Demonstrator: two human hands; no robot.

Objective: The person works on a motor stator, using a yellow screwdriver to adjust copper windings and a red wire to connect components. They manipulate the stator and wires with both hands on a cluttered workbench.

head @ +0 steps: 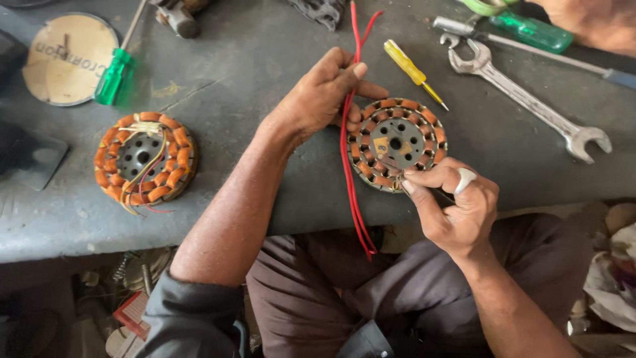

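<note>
A 2nd wound stator [145, 158] w/ orange coils and loose yellow leads lay near the bench's [278, 53] front edge, left side. Behind it, toward the back-left corner, sat a round brown disc [66, 58] w/ a green-handled screwdriver [116, 73] just beside it. A yellow screwdriver [412, 71] lay mid-bench; an open-end spanner [527, 99] and another green-handled screwdriver [530, 31] lay toward the back-right corner.

On the bench [265, 53], my wound stator [396, 143] lies between another stator [144, 158] at left and the spanner [530, 99] at right.
</note>
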